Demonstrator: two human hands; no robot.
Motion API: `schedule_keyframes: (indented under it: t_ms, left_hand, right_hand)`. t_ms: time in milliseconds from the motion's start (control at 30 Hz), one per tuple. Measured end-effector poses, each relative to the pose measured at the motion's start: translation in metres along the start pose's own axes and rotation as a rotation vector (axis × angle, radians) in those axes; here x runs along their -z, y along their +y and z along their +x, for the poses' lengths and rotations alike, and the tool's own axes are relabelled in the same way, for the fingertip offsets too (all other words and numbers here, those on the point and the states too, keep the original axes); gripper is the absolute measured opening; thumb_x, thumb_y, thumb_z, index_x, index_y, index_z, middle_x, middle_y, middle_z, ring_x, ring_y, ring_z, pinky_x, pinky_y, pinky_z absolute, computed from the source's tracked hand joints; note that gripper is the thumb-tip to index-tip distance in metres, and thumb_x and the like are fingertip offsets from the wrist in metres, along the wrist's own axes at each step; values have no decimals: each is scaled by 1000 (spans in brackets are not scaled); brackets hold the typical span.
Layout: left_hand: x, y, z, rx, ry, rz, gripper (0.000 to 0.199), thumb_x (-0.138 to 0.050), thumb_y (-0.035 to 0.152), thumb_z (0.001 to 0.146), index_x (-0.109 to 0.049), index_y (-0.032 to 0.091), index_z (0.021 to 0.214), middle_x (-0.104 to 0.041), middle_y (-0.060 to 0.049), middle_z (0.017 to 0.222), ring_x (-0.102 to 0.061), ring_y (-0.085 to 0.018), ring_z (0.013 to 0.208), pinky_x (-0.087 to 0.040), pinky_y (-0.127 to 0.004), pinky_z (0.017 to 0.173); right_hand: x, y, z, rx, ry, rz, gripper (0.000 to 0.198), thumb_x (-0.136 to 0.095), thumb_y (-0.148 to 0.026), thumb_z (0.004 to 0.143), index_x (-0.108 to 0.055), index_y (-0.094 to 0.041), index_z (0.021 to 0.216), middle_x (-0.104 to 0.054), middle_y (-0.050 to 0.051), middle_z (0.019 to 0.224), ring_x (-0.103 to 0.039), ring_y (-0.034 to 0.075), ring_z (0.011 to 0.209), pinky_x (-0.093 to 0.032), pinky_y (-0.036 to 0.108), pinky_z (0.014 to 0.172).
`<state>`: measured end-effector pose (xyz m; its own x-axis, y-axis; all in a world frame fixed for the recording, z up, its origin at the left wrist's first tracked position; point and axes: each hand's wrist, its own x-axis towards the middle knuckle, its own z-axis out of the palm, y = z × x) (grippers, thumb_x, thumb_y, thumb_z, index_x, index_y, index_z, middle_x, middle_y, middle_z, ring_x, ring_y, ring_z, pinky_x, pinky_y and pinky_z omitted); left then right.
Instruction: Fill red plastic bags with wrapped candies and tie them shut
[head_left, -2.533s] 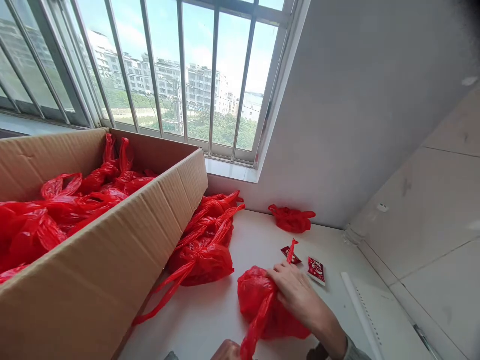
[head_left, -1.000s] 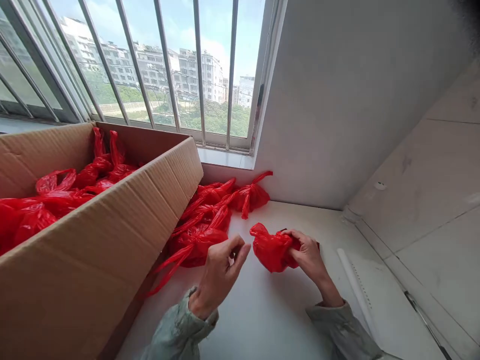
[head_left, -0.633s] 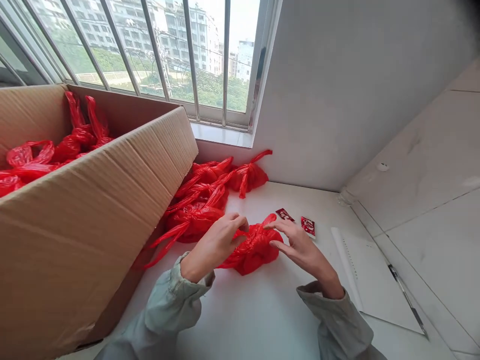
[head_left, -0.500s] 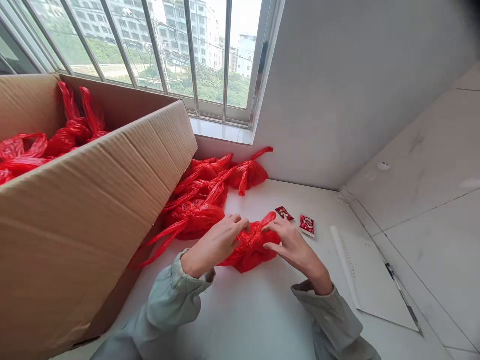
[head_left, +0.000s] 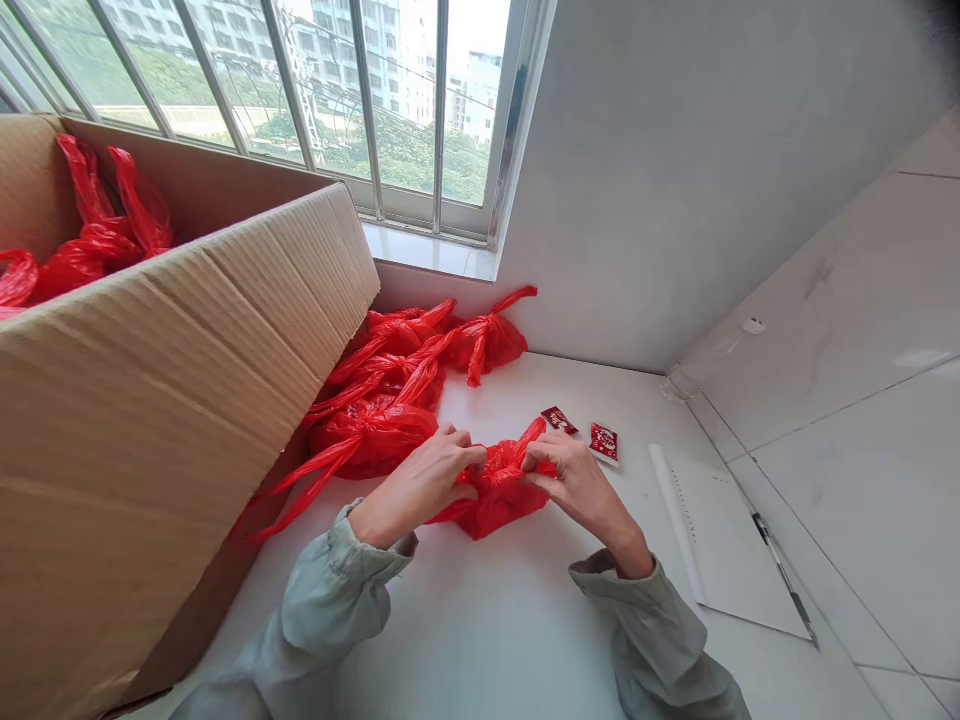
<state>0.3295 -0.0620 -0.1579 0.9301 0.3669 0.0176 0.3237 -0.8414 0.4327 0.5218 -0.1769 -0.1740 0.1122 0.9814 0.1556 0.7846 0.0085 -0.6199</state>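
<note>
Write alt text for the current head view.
A person's left hand and right hand at the bunched top of a red plastic bag on a white table. Left, an open cardboard box of red bags, more bags beside it; right, two red packets, paper and a pen.

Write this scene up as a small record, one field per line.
Centre: red plastic bag on a white table
Left hand: fingers bent, at the bag's left side
Right hand: fingers bent, at its right side
Beyond: two dark-red packets
Left: cardboard box holding red bags, others beside it
Right: white paper, pen along its edge
</note>
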Motion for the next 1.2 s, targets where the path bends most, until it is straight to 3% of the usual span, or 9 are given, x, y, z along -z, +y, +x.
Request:
schedule_keyframes:
  t_ms: [167, 333, 500, 633, 767, 867, 967, 1200]
  left_hand:
    - [19, -12, -10, -7, 8, -75, 12, -61, 17, 85, -56, 19, 73, -52, 0, 84, -46, -18, 84, -37, -27, 71]
    - [33, -19, -26, 43, 10, -106, 14, -61, 15, 83, -55, 19, 70, -53, 1, 82, -50, -17, 82, -37, -27, 71]
    - [28, 5, -36, 101, 18, -67, 17, -58, 3, 77, -55, 19, 83, -51, -2, 90, -45, -21, 91, -39, -30, 75]
    - [13, 34, -34, -34, 34, 14, 35, -63, 0, 72, -51, 21, 97, -47, -4, 99, -39, -22, 95, -41, -34, 83]
    - [-7, 47, -21, -13, 108, 144, 22, -64, 10, 81, -49, 21, 93, -47, -5, 101, -39, -23, 93, -41, -36, 78]
    - [-22, 46, -7, 37, 71, 226, 19, -55, 4, 83, -49, 19, 92, -52, -7, 99, -41, -25, 91, -39, -38, 74]
    - [-29, 42, 1, 65, 24, 255, 19, -47, -1, 82, -51, 17, 87, -59, -9, 92, -45, -28, 89, -36, -41, 72]
    - [0, 35, -8, 76, -12, 176, 21, -51, -1, 81, -47, 19, 75, -62, 0, 80, -49, -21, 86, -33, -36, 74]
  right_hand:
    - [20, 8, -6, -12, -38, 46, 17, -66, -17, 82, -58, -22, 68, -64, -1, 77, -54, 20, 85, -41, 33, 80]
    - [39, 21, -14, -24, -162, 85, 18, -63, -30, 86, -62, -24, 70, -66, 1, 83, -57, 21, 90, -43, 34, 82]
    - [44, 12, -23, -81, -258, -4, 10, -69, -36, 82, -66, -27, 80, -67, 0, 91, -58, 19, 83, -44, 30, 70]
    - [34, -13, -24, -10, -116, -59, 26, -75, -47, 76, -68, -28, 93, -66, 3, 96, -57, 22, 92, -45, 30, 64]
    - [12, -26, -17, 28, -35, -185, 19, -73, -38, 80, -65, -25, 91, -64, 4, 91, -55, 24, 95, -48, 36, 77]
    - [-5, -26, -11, 50, -54, -294, 6, -64, -21, 83, -60, -22, 80, -62, 4, 81, -54, 22, 84, -46, 36, 76]
    - [-14, -25, -8, 65, -56, -327, 19, -55, -11, 82, -51, -22, 67, -57, 1, 67, -51, 19, 70, -44, 35, 74]
    - [13, -22, -16, 18, -49, -104, 17, -60, -19, 81, -53, -22, 66, -65, -3, 70, -56, 16, 70, -41, 35, 80]
